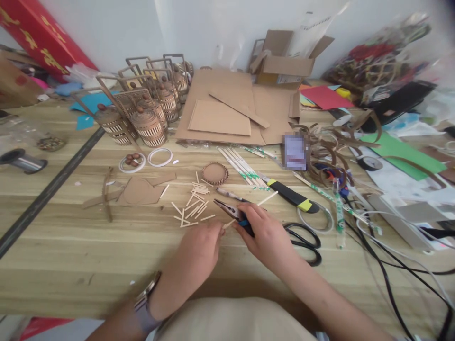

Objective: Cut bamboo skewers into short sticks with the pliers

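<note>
The right hand (266,232) is closed around needle-nose pliers (232,212). Just beside it, the left hand (201,248) pinches a wooden stick (229,224).

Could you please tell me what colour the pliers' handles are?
The pliers' handles are blue and black, best seen in the head view.

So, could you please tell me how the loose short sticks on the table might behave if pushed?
The sticks probably weigh little, being short and thin. They should stay stiff, since they look straight. A push would likely scatter them, as they lie loose, some crossing.
</note>
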{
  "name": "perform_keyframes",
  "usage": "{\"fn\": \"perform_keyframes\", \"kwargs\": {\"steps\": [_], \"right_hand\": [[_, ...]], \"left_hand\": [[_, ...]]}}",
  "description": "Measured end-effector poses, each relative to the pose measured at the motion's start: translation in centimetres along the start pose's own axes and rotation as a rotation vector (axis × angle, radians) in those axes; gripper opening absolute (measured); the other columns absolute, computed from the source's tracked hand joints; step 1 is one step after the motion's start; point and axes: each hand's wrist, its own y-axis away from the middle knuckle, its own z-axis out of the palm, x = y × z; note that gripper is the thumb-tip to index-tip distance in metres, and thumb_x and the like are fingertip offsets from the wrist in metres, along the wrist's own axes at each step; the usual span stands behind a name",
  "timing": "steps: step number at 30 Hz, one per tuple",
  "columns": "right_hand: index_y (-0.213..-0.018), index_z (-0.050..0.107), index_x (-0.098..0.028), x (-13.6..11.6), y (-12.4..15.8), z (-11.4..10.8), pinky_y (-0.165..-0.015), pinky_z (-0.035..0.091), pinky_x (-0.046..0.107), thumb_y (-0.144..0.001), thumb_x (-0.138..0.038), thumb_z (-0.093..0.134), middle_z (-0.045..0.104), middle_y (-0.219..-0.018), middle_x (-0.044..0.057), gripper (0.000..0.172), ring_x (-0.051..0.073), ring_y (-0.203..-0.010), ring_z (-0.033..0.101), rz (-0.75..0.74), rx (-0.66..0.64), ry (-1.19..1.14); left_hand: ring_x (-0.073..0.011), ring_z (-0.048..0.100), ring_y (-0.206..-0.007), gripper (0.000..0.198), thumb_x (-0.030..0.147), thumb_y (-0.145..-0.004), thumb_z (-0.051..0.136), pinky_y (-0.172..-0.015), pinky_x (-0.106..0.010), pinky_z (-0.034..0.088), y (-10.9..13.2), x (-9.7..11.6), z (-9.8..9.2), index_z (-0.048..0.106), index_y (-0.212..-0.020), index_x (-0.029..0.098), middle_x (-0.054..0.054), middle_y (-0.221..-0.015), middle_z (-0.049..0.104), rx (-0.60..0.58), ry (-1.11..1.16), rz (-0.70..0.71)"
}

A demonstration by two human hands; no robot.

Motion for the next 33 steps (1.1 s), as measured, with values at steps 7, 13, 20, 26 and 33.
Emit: {"fn": "perform_keyframes", "kwargs": {"steps": [7, 13, 20, 26, 33], "right_hand": [[-0.091, 0.053, -0.021, -0.5, 0.3, 1.6, -0.059, 0.041, 0.031, -0.092, -0.03, 0.053, 0.063, -0.086, 0.008, 0.01, 0.025, -0.074, 0.063, 0.137, -0.048, 0.137], [-0.089, 0.052, -0.021, -0.5, 0.2, 1.8, -0.058, 0.037, 0.032, -0.093, -0.031, 0.054, 0.063, -0.085, 0.008, 0.011, 0.025, -0.073, 0.063, 0.186, -0.114, 0.175], [-0.088, 0.053, -0.019, -1.1, -0.2, 2.0, -0.061, 0.036, 0.032, -0.093, -0.029, 0.052, 0.063, -0.087, 0.01, 0.011, 0.026, -0.073, 0.062, 0.219, -0.146, 0.222], [-0.08, 0.048, -0.022, 0.6, -0.5, 0.0, -0.061, 0.038, 0.028, -0.091, -0.03, 0.056, 0.061, -0.081, 0.004, 0.016, 0.021, -0.071, 0.058, 0.136, -0.266, -0.113], [-0.082, 0.051, -0.022, 1.0, -0.7, -2.8, -0.064, 0.042, 0.027, -0.091, -0.031, 0.054, 0.062, -0.079, 0.001, 0.014, 0.017, -0.069, 0.056, 0.114, -0.378, -0.373]], "left_hand": [[-0.0296, 0.067, -0.09, 0.032, 0.006, -0.092, 0.033, -0.082, -0.041, 0.048, -0.3, 0.9, -0.5, 0.062, -0.103, 0.016, -0.017, -0.098, 0.071, -0.115, -0.095, -0.076], [-0.0324, 0.069, -0.087, 0.038, -0.001, -0.086, 0.032, -0.076, -0.041, 0.049, -0.6, 1.6, -0.8, 0.062, -0.105, 0.013, -0.019, -0.097, 0.071, -0.213, -0.21, -0.111], [-0.0292, 0.067, -0.075, 0.031, 0.003, -0.088, 0.035, -0.069, -0.037, 0.047, -0.6, 1.5, 0.0, 0.063, -0.093, 0.017, -0.015, -0.082, 0.069, -0.108, -0.127, -0.162], [-0.0205, 0.06, -0.072, 0.026, 0.023, -0.096, 0.042, -0.066, -0.03, 0.04, -0.3, -0.9, -1.9, 0.058, -0.075, 0.021, -0.005, -0.074, 0.065, -0.165, 0.213, 0.089], [-0.0133, 0.056, -0.053, 0.04, 0.057, -0.091, 0.045, -0.053, -0.025, 0.041, -0.5, -2.1, -2.1, 0.055, -0.084, 0.019, 0.002, -0.063, 0.06, -0.285, 0.877, -0.172]]}}
